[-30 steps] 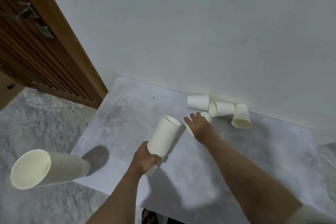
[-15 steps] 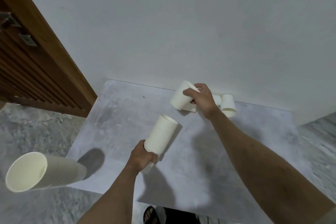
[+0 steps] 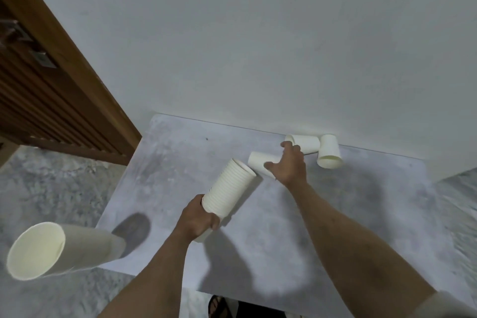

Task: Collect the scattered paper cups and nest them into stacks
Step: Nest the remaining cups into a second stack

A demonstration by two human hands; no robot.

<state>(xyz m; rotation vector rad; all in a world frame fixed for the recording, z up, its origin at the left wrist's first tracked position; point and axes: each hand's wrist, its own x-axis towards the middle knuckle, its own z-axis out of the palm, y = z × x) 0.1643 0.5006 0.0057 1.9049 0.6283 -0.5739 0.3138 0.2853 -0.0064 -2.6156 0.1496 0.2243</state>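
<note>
My left hand (image 3: 198, 221) grips the lower end of a tall stack of nested white paper cups (image 3: 227, 190), tilted with its open mouth up and to the right. My right hand (image 3: 287, 165) holds a single white cup (image 3: 260, 162) just right of the stack's mouth, its closed bottom pointing left toward the stack. By the wall a cup (image 3: 305, 142) lies on its side and another cup (image 3: 328, 152) rests next to it, mouth toward me. A second long stack of cups (image 3: 64, 249) stands at the table's left edge, mouth facing me.
The grey marbled table top (image 3: 284, 227) butts against a white wall (image 3: 258, 46). A brown wooden slatted door (image 3: 44, 95) stands at the left. Grey marbled floor (image 3: 51, 188) lies below the table, and a dark sandal (image 3: 219, 308) shows at the bottom edge.
My right hand lifted a cup from beside the wall and has carried it down and left toward the mouth of the stack. The left hand kept hold of the stack.
</note>
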